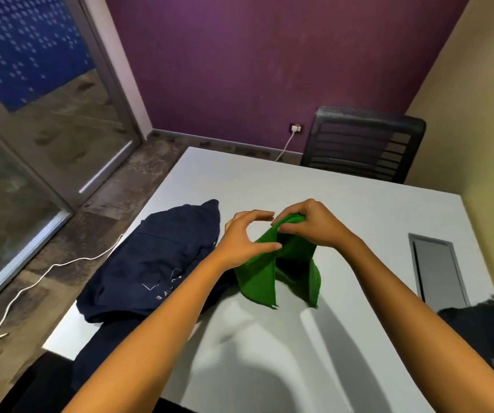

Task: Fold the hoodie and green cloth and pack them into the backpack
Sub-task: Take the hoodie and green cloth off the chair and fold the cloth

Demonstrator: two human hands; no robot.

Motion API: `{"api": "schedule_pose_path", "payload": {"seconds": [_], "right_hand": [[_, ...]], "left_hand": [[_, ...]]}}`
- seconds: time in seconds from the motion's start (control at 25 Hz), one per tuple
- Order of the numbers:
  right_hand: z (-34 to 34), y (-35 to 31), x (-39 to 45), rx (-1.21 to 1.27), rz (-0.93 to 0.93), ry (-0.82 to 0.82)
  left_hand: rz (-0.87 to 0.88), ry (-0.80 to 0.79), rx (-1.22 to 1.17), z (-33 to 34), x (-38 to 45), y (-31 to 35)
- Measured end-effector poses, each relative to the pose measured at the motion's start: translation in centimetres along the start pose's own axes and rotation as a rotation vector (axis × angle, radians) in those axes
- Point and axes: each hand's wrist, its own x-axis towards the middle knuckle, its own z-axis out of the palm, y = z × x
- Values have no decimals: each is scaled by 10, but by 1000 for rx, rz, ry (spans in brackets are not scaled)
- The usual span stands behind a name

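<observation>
Here, at the left, the navy hoodie (153, 260) lay crumpled on the white table (269, 353), one part hanging over the near edge. Beside it the left hand (244, 238) was held with fingers spread and lightly bent, the thumb touching the green cloth (265, 271). The right hand (308, 225) pinched the top fold of this cloth and held it lifted above the table. At the far right edge a dark thing (490, 326), maybe the backpack, was partly visible; its inside could not be seen.

Right hand (314, 226) pinches green cloth (269, 272) above table (344, 204), left hand (244, 236) beside
</observation>
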Motion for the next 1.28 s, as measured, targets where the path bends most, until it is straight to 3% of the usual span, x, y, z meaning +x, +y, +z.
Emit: {"api": "schedule_pose_path", "payload": {"seconds": [0.32, 0.6, 0.8, 1.08, 1.28], "right_hand": [[-20, 9, -39, -213, 62, 244], [-53, 39, -58, -116, 146, 279], [-80, 60, -68, -29, 180, 338], [-118, 97, -66, -32, 182, 406], [-158, 117, -61, -156, 122, 567]], "left_hand": [[36, -23, -42, 49, 28, 43], [-67, 50, 28, 49, 48, 15], [-17, 75, 48, 26, 64, -5], [-18, -56, 313, 6, 114, -17], [49, 100, 341, 4, 153, 4]]}}
